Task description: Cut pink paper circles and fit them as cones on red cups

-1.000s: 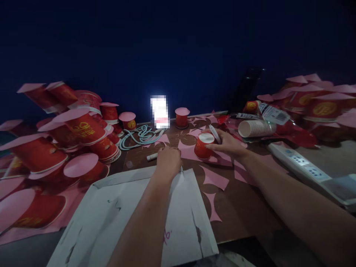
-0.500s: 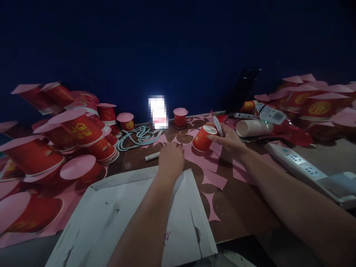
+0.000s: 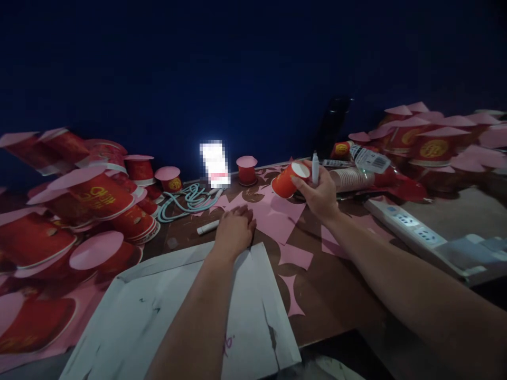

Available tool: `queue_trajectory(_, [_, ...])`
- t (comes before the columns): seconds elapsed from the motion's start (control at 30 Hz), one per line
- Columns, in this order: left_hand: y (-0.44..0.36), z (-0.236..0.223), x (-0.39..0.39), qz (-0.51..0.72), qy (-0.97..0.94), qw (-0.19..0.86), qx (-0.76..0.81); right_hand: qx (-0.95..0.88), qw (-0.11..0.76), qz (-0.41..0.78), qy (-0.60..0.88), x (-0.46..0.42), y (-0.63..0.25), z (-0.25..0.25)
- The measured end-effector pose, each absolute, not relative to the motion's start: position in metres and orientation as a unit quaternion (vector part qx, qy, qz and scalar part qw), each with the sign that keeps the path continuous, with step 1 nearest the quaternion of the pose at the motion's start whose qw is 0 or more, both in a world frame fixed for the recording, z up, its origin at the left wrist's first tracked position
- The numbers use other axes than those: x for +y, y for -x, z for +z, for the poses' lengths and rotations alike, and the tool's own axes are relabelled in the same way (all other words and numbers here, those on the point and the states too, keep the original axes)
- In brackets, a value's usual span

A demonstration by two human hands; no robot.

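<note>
My right hand (image 3: 322,198) grips a red paper cup (image 3: 284,182), tilted and lifted off the table, with its white base facing up toward me. A white marker (image 3: 315,169) stands upright between the fingers of that same hand, its dark tip pointing up. My left hand (image 3: 236,229) lies palm down on the table, beyond the white board, fingers resting flat. Beside its left edge lies a white pen-like stick (image 3: 208,227); whether the hand touches it is hard to see. Pink paper offcuts (image 3: 278,215) with round cut-outs spread between the hands.
Red cups topped with pink discs (image 3: 114,195) pile up at left, with more (image 3: 431,150) at right. Beyond are a lit phone (image 3: 215,163), a pale blue cable (image 3: 186,203) and one capped cup (image 3: 247,171). A power strip (image 3: 412,224) and stacked cups (image 3: 348,180) lie right; a white board (image 3: 174,316) is in front.
My right hand has raised the cup off the table and tipped it further. The marker has turned upright in that hand. My left hand stays on the table; the whole view has shifted slightly.
</note>
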State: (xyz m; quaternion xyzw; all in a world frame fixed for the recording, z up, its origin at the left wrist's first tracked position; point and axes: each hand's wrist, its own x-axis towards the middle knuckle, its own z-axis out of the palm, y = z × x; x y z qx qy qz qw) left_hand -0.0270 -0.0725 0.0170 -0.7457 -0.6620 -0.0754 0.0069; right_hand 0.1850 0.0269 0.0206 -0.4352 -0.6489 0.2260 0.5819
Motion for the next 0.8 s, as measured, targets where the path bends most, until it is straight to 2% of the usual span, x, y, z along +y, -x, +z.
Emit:
queue_trajectory(0.17, [-0.001,0.027,-0.084,-0.065,0.706,0.045,-0.704,-0.675,0.524,0.274,0.441,0.017,-0.180,0.021])
queue_trajectory(0.33, [-0.009,0.021,-0.087,-0.017,0.705,0.002,-0.709,-0.713,0.490,0.268,0.424,0.009,-0.174,0.019])
queue_trajectory(0.5, [-0.003,0.019,-0.085,-0.020,0.724,-0.001,-0.690,-0.750,0.465,0.273,0.383,0.007,-0.164,0.013])
queue_trajectory(0.8, [0.002,0.024,-0.084,-0.025,0.736,-0.026,-0.676,-0.776,0.424,0.251,0.394,0.007,-0.154,0.010])
